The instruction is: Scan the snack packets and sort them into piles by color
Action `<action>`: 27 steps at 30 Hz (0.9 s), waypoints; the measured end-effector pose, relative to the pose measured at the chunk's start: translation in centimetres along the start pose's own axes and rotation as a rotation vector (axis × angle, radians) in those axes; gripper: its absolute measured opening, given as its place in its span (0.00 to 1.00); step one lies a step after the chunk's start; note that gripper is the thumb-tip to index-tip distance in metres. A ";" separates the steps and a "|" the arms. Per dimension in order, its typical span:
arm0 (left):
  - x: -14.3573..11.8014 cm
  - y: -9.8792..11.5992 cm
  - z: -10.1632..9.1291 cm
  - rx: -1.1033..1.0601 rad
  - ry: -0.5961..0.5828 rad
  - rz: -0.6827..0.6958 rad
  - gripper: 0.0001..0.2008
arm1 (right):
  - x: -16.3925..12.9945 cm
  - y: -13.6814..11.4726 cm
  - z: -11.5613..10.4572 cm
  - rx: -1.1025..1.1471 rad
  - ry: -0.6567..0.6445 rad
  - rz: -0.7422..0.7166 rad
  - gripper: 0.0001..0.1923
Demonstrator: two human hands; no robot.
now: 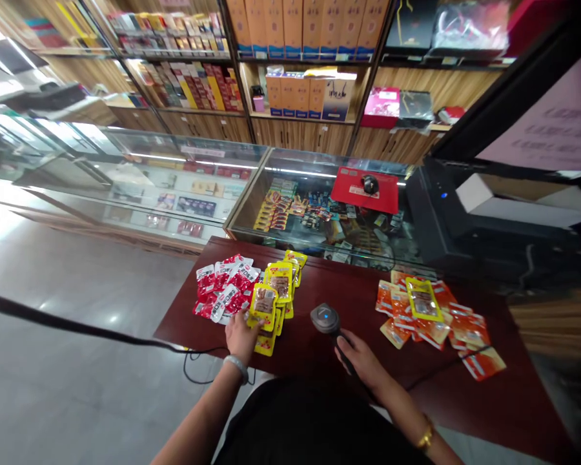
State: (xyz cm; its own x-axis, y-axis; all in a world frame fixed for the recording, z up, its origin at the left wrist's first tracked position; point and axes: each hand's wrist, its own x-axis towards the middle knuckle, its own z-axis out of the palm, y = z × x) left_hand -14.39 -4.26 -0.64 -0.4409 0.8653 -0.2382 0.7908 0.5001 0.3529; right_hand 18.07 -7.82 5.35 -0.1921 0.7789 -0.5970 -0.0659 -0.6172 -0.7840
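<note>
My right hand (361, 358) is wrapped round the handle of a dark barcode scanner (325, 318), whose head hangs over the middle of the brown table and shows a small blue light. At the front of the pile of yellow snack packets (278, 278), my left hand (242, 336) has its fingers closed at the lower left corner of a yellow snack packet (264, 302). Red and white snack packets (227, 287) lie heaped just left of it. On the right side are orange snack packets (469, 326), with a single yellow packet (423, 298) on top.
A glass display counter (252, 229) borders the table's far side, with a red mat (343, 187) and a black mouse (369, 185) on it. At right stands a dark checkout machine (430, 219) with an open white box (527, 200). Black cable (101, 326) crosses at left.
</note>
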 end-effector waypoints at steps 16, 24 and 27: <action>-5.1 16.4 7.0 -0.294 -0.172 0.681 0.22 | -3.8 1.1 -7.4 0.254 0.217 -0.109 0.28; -9.0 32.0 15.4 -0.329 -0.467 0.720 0.16 | -7.0 3.0 -15.1 0.423 0.441 -0.089 0.29; -10.0 37.1 17.6 -0.236 -0.487 0.683 0.23 | -7.6 4.0 -17.1 0.451 0.504 -0.076 0.30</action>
State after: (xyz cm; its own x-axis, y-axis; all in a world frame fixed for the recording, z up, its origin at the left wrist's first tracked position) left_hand 26.86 5.06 -1.13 0.3707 0.8951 -0.2478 0.6836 -0.0824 0.7252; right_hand 36.05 -14.28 3.87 0.3015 0.7114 -0.6348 -0.4841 -0.4594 -0.7447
